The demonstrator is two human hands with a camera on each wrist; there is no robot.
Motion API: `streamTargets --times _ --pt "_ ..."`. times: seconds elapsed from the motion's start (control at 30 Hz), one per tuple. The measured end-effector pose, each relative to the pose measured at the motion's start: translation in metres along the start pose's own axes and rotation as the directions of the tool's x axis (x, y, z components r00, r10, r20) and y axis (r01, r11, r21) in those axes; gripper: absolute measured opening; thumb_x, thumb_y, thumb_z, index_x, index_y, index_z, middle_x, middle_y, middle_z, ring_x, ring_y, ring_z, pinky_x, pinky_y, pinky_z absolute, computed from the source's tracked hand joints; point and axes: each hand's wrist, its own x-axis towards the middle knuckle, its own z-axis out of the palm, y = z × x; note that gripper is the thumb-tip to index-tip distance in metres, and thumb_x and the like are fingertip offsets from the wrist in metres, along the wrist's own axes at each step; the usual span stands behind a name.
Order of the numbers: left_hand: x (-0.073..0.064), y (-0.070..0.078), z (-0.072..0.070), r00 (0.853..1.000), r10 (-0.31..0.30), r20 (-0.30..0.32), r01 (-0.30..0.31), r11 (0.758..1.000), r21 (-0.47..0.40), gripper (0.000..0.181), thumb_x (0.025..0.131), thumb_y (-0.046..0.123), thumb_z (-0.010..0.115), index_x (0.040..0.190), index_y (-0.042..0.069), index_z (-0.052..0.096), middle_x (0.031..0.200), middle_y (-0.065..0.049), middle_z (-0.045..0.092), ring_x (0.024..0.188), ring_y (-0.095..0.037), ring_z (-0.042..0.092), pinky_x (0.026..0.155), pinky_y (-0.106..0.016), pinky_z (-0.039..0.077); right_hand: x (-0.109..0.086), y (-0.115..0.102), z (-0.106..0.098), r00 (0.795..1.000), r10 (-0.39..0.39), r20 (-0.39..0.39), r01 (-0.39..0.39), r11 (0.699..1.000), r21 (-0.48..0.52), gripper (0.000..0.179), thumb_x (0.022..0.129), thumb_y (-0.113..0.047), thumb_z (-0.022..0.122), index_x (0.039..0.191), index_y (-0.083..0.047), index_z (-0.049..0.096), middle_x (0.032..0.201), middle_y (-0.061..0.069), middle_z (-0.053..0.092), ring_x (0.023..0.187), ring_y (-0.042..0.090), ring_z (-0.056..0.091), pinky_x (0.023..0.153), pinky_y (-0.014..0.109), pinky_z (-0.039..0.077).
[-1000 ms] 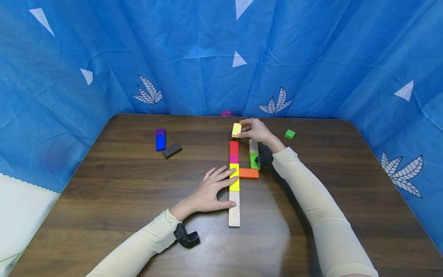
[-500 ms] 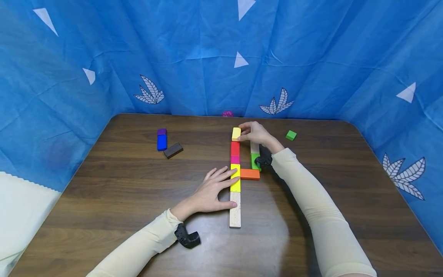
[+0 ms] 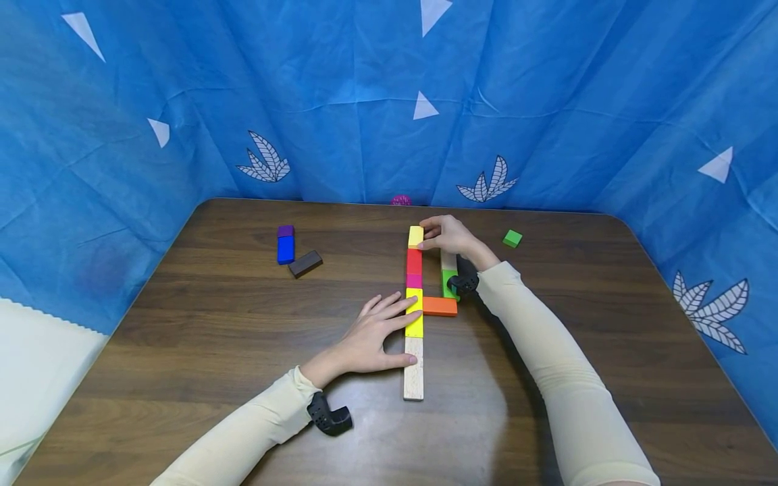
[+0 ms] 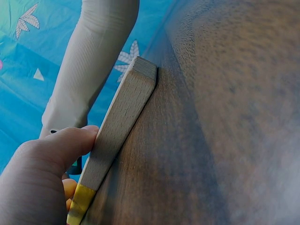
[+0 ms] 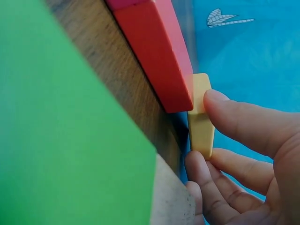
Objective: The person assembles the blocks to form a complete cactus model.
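One pale yellow block (image 3: 416, 236), at 12 o'clock of the red block (image 3: 414, 262), sits pinched from 3 o'clock in the grip of the nearer right hand (image 3: 448, 235), while the left hand (image 3: 367, 342), fingers spread, touches the bright yellow block (image 3: 415, 328) towards 6 o'clock.

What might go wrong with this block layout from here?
The right hand pinches the pale yellow block at the red block's end; a push could skew either. The right wrist's black device overlaps the longer green block in the head view, so a low wrist might nudge it. The left hand touches the bright yellow block and the long wooden block; a slip could shift both.
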Motion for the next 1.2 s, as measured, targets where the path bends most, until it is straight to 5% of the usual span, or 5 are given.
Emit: streamTargets --times 1.2 --pt "-0.0004 0.0017 -0.0006 0.999 0.028 -0.022 -0.028 1.0 0.012 0.077 0.081 0.054 0.068 0.147 0.019 0.047 0.158 -0.001 0.036 0.148 -0.032 0.026 0.117 -0.061 0.017 0.0001 0.0019 0.0034 1.0 -0.021 0.002 0.021 0.999 -0.027 0.063 0.086 -0.009 0.074 0.142 0.0 0.048 0.129 0.02 0.059 0.109 0.03 0.061 0.097 0.042 0.052"
